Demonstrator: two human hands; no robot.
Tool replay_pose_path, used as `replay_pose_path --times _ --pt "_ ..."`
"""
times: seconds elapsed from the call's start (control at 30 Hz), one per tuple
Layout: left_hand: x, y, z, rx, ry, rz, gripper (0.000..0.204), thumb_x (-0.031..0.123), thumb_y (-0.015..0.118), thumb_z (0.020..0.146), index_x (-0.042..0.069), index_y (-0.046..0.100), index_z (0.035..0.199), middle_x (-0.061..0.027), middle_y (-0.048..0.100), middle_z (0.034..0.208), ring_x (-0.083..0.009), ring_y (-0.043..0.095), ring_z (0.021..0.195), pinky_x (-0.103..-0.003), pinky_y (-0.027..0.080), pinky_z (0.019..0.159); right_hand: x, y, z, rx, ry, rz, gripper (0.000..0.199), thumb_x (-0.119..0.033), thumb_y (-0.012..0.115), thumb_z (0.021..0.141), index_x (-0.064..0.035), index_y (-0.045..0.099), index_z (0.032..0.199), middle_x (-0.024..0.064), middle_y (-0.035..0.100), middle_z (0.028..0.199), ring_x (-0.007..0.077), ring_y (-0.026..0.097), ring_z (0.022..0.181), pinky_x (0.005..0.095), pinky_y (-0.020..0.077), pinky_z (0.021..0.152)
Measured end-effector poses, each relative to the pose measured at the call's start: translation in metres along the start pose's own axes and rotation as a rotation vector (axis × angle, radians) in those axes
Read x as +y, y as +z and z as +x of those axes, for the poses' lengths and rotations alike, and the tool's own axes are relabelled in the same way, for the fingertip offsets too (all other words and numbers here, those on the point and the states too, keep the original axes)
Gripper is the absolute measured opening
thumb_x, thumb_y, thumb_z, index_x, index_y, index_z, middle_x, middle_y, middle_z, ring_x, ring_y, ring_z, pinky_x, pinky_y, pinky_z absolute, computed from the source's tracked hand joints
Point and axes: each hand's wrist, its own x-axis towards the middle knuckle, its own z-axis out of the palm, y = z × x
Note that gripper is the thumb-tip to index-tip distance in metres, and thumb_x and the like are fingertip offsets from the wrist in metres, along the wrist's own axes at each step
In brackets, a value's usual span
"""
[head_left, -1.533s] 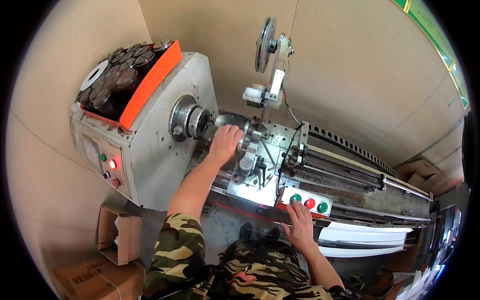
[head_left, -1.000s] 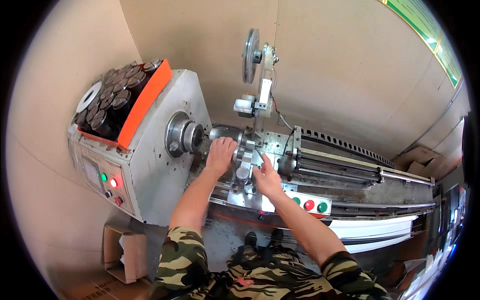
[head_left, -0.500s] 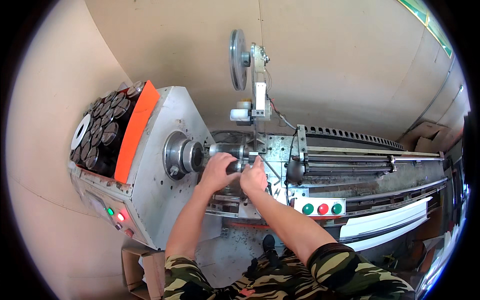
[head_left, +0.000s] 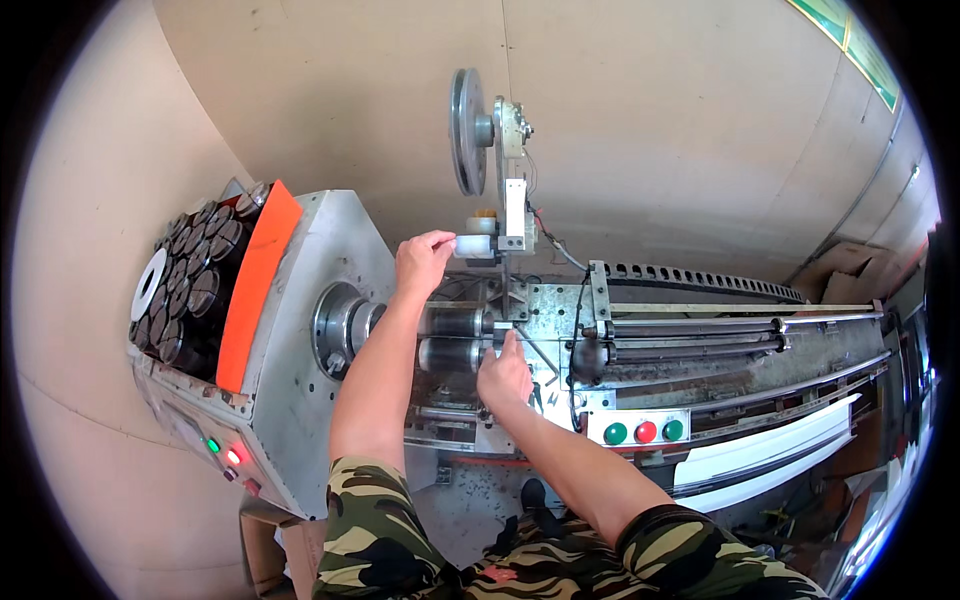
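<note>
Left hand (head_left: pixel 421 265), just above and left of the frame's centre: thumb and fingertips drawn together at the left end of a white roller (head_left: pixel 474 246). We place the roller directly right of the grip, its length running on toward the pale upright (head_left: pixel 515 208). A grey flanged wheel (head_left: pixel 468 132) stands above it, upper middle of the frame.

Right hand (head_left: pixel 506 377), just below centre: index finger extended up to a small metal block (head_left: pixel 506 334), which lies at that fingertip; the other fingers are curled in. At this scale we cannot tell whether the left fingertips pinch the roller or only touch it, nor whether the right hand's curled fingers enclose anything.

Between the left forearm and the right hand we note two dark rollers, an upper one (head_left: pixel 455 320) and a lower one (head_left: pixel 449 355), lying side by side. The round chuck (head_left: pixel 345 328) sits left of the forearm, on the grey housing (head_left: pixel 300 300).

Left of frame: dark cylinders (head_left: pixel 200 285) packed behind an orange strip (head_left: pixel 258 290), a white ring (head_left: pixel 150 284) beside them. Lower right of centre: a button box (head_left: pixel 632 441), its buttons green, red, green.
</note>
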Motion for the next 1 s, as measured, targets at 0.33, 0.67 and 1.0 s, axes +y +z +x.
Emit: replay_pose_path --times 0.33,0.67,1.0 --pt "-0.004 0.009 0.009 -0.052 -0.06 -0.01 0.016 0.022 0.07 0.088 0.015 0.077 0.1 -0.0117 0.073 0.085 -0.0309 0.07 0.08 -0.04 0.053 0.075 0.003 -0.002 0.003 -0.021 0.0 -0.007 0.061 -0.032 0.053 0.098 -0.0076 0.037 0.152 0.0161 0.043 0.154 0.0389 0.053 0.129 0.0489 0.043 0.105" --pt "-0.004 0.009 0.014 -0.09 -0.034 -0.025 0.016 0.02 0.07 0.087 0.01 0.077 0.097 -0.0126 0.073 0.083 -0.0287 0.07 0.075 -0.038 0.053 0.072 0.01 0.007 0.008 0.041 -0.044 -0.045 0.057 -0.03 0.054 0.098 -0.0047 0.04 0.147 0.0188 0.047 0.148 0.042 0.058 0.12 0.0522 0.0475 0.098" --pt "-0.016 0.014 0.019 -0.119 -0.091 -0.058 0.016 0.02 0.072 0.087 0.01 0.078 0.098 -0.0126 0.073 0.078 -0.0241 0.069 0.07 -0.037 0.053 0.07 0.011 0.008 0.011 0.03 -0.022 -0.048 0.06 -0.032 0.055 0.097 -0.006 0.04 0.149 0.0179 0.047 0.149 0.0409 0.056 0.124 0.0509 0.0452 0.102"
